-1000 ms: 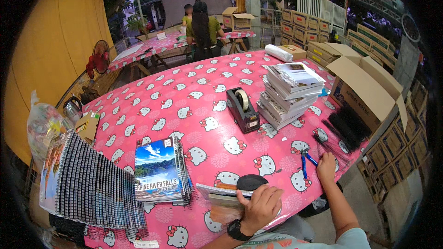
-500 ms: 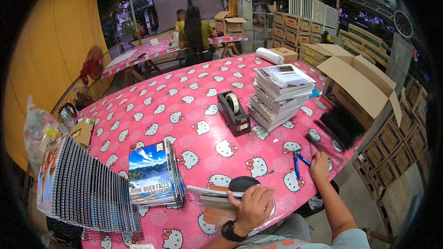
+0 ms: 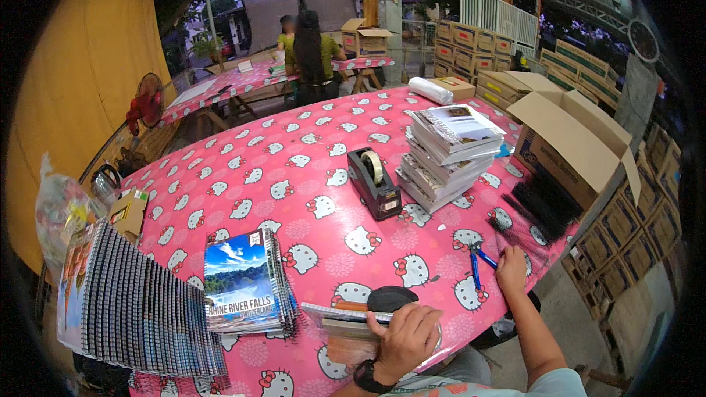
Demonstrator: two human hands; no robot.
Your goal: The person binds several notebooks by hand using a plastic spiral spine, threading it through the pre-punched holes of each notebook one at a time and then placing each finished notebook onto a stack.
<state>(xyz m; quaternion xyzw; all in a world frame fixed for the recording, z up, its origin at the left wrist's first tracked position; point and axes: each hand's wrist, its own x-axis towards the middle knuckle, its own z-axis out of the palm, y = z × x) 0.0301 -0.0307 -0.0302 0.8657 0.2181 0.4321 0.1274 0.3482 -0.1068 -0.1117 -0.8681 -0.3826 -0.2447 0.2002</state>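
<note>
My left hand (image 3: 407,334), with a black watch on its wrist, is closed over the top of a notebook (image 3: 346,323) at the table's near edge. Just behind it sits a flat round black object (image 3: 392,298), partly covered. My right hand (image 3: 512,270) rests on the table's right side with curled fingers; whether something thin is in them is hidden. Blue-handled pliers (image 3: 476,265) lie open just left of it. Beyond that hand is a bundle of black spiral binding coils (image 3: 540,206). A few spiral notebooks with a waterfall cover (image 3: 239,283) lie left of my left hand.
A long row of bound notebooks (image 3: 140,309) leans at the left. Mid-table are a black tape dispenser (image 3: 373,184) and a stack of unbound books (image 3: 450,154). An open carton (image 3: 570,140) stands at the right. Two people are at a far table (image 3: 250,77).
My head view has shifted slightly. Both hands stay in nearly the same places, the left still on the notebook and the right still beside the pliers.
</note>
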